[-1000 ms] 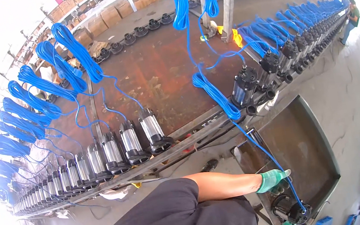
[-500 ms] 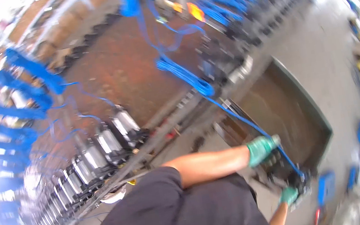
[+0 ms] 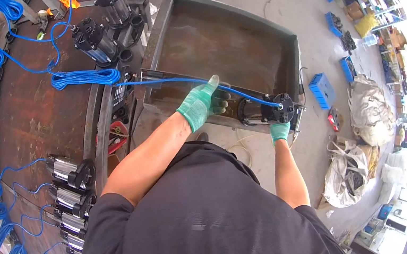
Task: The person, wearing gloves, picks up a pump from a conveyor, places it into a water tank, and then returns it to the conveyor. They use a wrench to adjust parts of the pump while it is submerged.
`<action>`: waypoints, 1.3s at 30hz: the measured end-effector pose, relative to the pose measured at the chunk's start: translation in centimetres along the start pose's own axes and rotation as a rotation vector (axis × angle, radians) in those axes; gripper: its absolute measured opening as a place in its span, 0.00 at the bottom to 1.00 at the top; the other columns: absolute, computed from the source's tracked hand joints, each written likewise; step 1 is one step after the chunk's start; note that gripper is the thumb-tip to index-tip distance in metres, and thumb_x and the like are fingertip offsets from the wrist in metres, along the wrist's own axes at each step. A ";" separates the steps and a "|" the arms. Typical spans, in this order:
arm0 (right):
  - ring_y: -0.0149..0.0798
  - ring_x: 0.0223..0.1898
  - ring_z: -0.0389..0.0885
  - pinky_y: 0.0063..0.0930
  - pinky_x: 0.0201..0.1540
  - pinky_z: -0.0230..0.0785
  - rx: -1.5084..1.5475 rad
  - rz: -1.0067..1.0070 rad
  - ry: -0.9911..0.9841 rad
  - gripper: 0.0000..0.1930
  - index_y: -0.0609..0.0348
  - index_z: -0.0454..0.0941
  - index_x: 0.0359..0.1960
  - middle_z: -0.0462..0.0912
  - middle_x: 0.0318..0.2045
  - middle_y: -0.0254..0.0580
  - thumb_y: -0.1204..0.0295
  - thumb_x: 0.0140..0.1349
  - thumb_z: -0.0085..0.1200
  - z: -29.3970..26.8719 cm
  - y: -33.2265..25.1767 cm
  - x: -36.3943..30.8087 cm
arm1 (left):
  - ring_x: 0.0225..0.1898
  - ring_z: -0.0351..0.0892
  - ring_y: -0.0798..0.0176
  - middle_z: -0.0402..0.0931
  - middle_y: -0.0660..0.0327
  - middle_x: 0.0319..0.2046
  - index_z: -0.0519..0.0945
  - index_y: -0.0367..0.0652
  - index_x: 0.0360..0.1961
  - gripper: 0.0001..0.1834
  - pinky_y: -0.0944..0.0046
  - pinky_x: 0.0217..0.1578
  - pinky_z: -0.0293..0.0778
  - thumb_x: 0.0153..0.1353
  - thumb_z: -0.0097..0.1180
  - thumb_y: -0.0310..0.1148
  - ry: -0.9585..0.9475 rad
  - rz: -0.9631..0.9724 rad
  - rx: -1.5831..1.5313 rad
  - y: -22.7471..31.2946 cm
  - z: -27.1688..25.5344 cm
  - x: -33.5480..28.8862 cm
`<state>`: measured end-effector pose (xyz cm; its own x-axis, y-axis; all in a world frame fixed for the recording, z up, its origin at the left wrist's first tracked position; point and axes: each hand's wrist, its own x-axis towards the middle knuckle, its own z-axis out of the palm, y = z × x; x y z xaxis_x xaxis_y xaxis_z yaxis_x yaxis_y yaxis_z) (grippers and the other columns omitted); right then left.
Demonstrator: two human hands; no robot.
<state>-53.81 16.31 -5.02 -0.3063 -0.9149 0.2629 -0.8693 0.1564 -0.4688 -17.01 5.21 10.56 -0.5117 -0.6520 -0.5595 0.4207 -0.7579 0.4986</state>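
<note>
A silver and black submersible pump [image 3: 254,112] lies on its side at the near edge of a metal tank [image 3: 294,66]. Its blue cable [image 3: 163,81] runs left from the black end cap to a tied coil [image 3: 85,78] at the bench edge. My left hand [image 3: 199,105], in a green glove, is at the cable with fingers apart; the cable passes behind its thumb and over the fingers. My right hand [image 3: 280,131], also gloved, is against the near side of the pump's black end, its fingertips hidden under it.
On the rusty workbench [image 3: 31,112] at left, several similar pumps [image 3: 66,169] stand in a row with blue cables. More pumps [image 3: 113,5] stand at the bench's far corner. Blue crates [image 3: 322,91] and white sacks [image 3: 370,107] are on the floor at right.
The view has turned and sharpened, so the tank and pump now sit nearer the centre. My left hand stays by the cable, and my right hand stays at the pump's end.
</note>
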 end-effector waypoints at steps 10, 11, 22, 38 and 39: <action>0.52 0.41 0.82 0.41 0.48 0.74 0.317 0.211 -0.142 0.14 0.62 0.74 0.51 0.83 0.42 0.52 0.75 0.64 0.55 -3.1 -6.9 2.9 | 0.20 0.78 0.65 0.81 0.62 0.23 0.82 0.39 0.40 0.21 0.63 0.25 0.78 0.73 0.54 0.49 0.209 0.602 -0.027 9.5 -6.9 -5.8; 0.58 0.43 0.81 0.44 0.48 0.74 0.158 0.015 -0.217 0.12 0.62 0.77 0.48 0.82 0.44 0.56 0.74 0.65 0.54 -4.1 -9.1 3.5 | 0.21 0.79 0.65 0.81 0.62 0.24 0.82 0.41 0.39 0.20 0.62 0.26 0.77 0.74 0.53 0.49 0.236 0.660 0.040 9.6 -8.9 -6.4; 0.50 0.43 0.81 0.38 0.51 0.74 0.409 -0.023 -0.199 0.15 0.63 0.82 0.44 0.81 0.41 0.50 0.83 0.55 0.49 -2.7 -14.4 2.9 | 0.26 0.80 0.70 0.82 0.64 0.27 0.83 0.39 0.43 0.22 0.69 0.31 0.77 0.75 0.50 0.49 0.257 0.747 0.172 8.5 -7.5 -8.9; 0.38 0.52 0.82 0.32 0.61 0.74 1.196 0.478 -0.088 0.20 0.59 0.77 0.61 0.82 0.57 0.42 0.79 0.69 0.46 6.6 -2.6 -0.4 | 0.26 0.82 0.66 0.82 0.61 0.28 0.83 0.39 0.45 0.21 0.66 0.28 0.80 0.75 0.50 0.48 -0.023 0.350 -0.001 4.1 -2.9 -3.0; 0.39 0.53 0.81 0.31 0.60 0.73 1.055 0.461 -0.098 0.21 0.59 0.78 0.61 0.82 0.57 0.42 0.82 0.67 0.48 5.7 -3.0 -0.7 | 0.27 0.82 0.67 0.82 0.61 0.29 0.82 0.39 0.46 0.21 0.67 0.28 0.80 0.75 0.50 0.48 -0.011 0.375 -0.001 4.1 -3.1 -3.2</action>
<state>-48.77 14.33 -8.61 -0.4391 -0.8838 -0.1615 0.0876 0.1368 -0.9867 -11.32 4.12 12.29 -0.3299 -0.8843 -0.3304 0.5813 -0.4661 0.6670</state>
